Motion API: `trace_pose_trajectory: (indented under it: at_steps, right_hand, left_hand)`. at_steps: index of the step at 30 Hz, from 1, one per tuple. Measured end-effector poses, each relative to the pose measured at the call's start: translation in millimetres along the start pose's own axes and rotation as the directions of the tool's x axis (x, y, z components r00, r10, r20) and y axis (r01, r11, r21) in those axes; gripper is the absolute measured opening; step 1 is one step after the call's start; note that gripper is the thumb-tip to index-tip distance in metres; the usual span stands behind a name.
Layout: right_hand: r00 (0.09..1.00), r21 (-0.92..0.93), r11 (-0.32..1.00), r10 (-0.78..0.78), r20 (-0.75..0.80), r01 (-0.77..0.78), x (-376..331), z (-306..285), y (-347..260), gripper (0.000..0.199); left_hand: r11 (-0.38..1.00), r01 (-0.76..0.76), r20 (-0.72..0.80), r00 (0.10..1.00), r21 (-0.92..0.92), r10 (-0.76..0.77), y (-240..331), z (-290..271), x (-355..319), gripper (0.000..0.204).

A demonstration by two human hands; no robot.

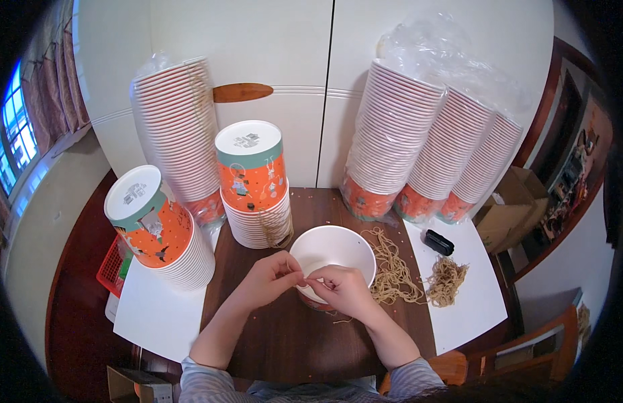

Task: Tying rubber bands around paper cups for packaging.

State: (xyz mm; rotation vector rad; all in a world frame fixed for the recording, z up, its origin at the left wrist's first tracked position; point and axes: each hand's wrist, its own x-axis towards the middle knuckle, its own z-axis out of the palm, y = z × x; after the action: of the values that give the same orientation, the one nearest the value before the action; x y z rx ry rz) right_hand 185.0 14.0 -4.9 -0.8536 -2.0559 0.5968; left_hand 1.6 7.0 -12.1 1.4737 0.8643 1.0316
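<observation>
A single white-lined paper bucket (333, 250) stands upright on the brown table strip in front of me, its opening facing up. Over its near left rim my left hand (274, 274) and my right hand (340, 289) meet, fingertips pinched together. Whatever lies between the fingertips is too small to make out. A short bit of tan string (342, 320) shows below my right hand, beside the bucket's base. To the right of the bucket, a loose heap of tan string (392, 269) spreads over the table.
Upside-down bucket stacks (252, 181) (160, 225) stand at left, with string draped on one. Plastic-wrapped stacks (177, 127) (399, 127) rise along the back. At right are a black stapler-like object (439, 242), a string bundle (448, 281), a cardboard box (513, 208) and a wooden chair (526, 349).
</observation>
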Motion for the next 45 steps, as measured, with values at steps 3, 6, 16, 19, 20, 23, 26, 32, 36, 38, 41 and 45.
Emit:
trace_pose_trajectory:
  at_steps: [3, 6, 16, 19, 20, 23, 26, 32, 36, 38, 41, 45]
  right_hand:
    - [0.999, 0.006, 0.999, -0.033, -0.037, 0.033, 0, 0, 1, 0.005]
    - [0.998, -0.004, 0.998, 0.06, 0.027, -0.06, 0, -3, -1, 0.007]
    - [0.993, 0.044, 0.992, 0.119, 0.015, -0.119, 0, -2, -1, 0.007]
    - [0.993, 0.06, 0.991, 0.117, 0.007, -0.117, 0, -3, 0, 0.007]
    - [0.994, 0.063, 0.992, 0.108, 0.005, -0.108, 0, -3, 0, 0.008]
    - [0.996, 0.051, 0.995, 0.086, -0.01, -0.086, -1, -2, 2, 0.008]
    - [0.995, 0.077, 0.993, 0.097, -0.024, -0.095, 0, -1, 1, 0.006]
    - [0.996, 0.079, 0.993, 0.087, -0.029, -0.085, 1, -2, 0, 0.006]
    - [0.996, 0.081, 0.994, 0.077, -0.038, -0.074, 1, -1, 1, 0.006]
    - [0.996, 0.083, 0.993, 0.085, -0.03, -0.082, 1, -1, 1, 0.006]
    - [0.997, 0.076, 0.995, 0.072, -0.037, -0.069, 1, 0, 2, 0.006]
    - [0.999, 0.037, 0.999, 0.018, -0.043, -0.017, 1, -1, 5, 0.006]
  left_hand:
    - [0.993, -0.01, -0.07, 0.997, 0.119, 0.019, -4, -5, 1, 0.013]
    - [0.885, -0.107, -0.306, 0.914, 0.454, 0.267, 11, 2, 0, 0.014]
    - [0.716, -0.146, -0.163, 0.925, 0.683, 0.343, 22, 15, -11, 0.019]
    - [0.686, -0.121, -0.145, 0.938, 0.717, 0.316, 21, 15, -10, 0.017]
    - [0.686, -0.123, -0.142, 0.938, 0.717, 0.317, 20, 15, -9, 0.017]
    - [0.651, -0.154, -0.119, 0.927, 0.743, 0.355, 19, 15, -8, 0.015]
    - [0.68, -0.139, -0.132, 0.934, 0.72, 0.332, 21, 15, -9, 0.014]
    - [0.729, -0.102, -0.154, 0.949, 0.677, 0.275, 22, 15, -9, 0.015]
    - [0.743, -0.116, -0.138, 0.952, 0.659, 0.272, 22, 14, -10, 0.014]
    - [0.75, -0.091, -0.144, 0.96, 0.656, 0.242, 23, 14, -10, 0.013]
    - [0.772, -0.065, -0.153, 0.966, 0.633, 0.207, 23, 12, -10, 0.014]
    - [0.845, -0.011, -0.162, 0.98, 0.534, 0.115, 23, 10, -10, 0.015]
